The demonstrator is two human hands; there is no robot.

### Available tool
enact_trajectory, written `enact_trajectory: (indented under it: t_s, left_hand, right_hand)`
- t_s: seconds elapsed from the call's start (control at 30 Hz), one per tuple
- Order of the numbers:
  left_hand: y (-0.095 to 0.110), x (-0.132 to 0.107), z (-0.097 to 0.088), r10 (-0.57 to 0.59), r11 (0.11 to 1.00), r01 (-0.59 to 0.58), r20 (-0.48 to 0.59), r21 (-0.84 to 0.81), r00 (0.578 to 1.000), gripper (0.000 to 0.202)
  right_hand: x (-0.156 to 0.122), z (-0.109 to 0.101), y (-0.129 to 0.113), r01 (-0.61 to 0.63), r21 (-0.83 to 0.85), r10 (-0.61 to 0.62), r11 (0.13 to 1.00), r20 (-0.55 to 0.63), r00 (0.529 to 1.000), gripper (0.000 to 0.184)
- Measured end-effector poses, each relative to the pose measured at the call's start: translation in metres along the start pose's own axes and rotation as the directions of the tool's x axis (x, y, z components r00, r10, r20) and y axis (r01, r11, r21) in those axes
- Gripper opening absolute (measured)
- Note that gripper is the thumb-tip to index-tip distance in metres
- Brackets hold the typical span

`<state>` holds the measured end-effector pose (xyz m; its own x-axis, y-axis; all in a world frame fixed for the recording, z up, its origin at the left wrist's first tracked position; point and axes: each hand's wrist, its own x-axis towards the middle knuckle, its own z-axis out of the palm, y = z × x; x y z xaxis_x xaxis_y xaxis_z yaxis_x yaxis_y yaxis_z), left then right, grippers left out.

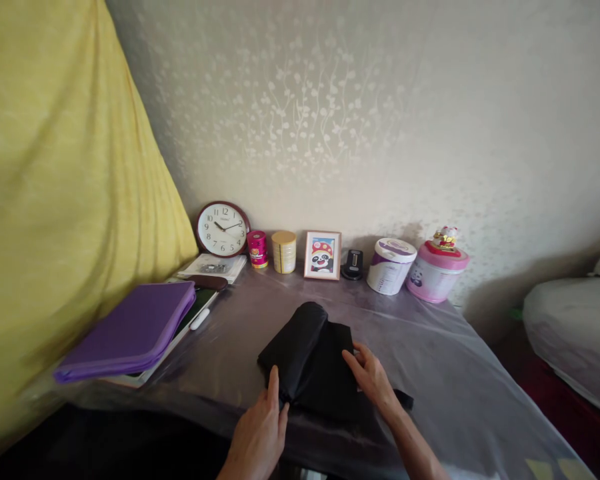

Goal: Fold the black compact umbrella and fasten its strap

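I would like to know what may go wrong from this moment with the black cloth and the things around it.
The thick rolled part of the black cloth might loosen if the left grip slips from its lower end. The dark strap-like end sticks out beside the right forearm and could snag. The cat figurine sits on top of the pink-lidded tub, so a hard bump might topple it.
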<state>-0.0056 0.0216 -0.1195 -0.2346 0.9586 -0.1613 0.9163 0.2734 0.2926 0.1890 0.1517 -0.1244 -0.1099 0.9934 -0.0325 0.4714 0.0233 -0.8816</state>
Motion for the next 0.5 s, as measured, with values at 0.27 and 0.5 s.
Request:
enact_trajectory:
  t_s: [0.27,0.5]
  left_hand:
    - [-0.001,-0.001,0.000,0.001,1.000,-0.001,-0.001,-0.026,1.000,0.055]
    - [-0.002,0.000,-0.004,-0.001,0.997,0.001,0.005,-0.071,1.000,0.056]
  right_hand:
    - [-0.007,0.008,-0.004,0.029,0.232,-0.045,0.972,0.064,0.997,0.031]
    - [0.000,0.019,-0.045,0.021,0.453,-0.077,0.891,0.106,0.991,0.030]
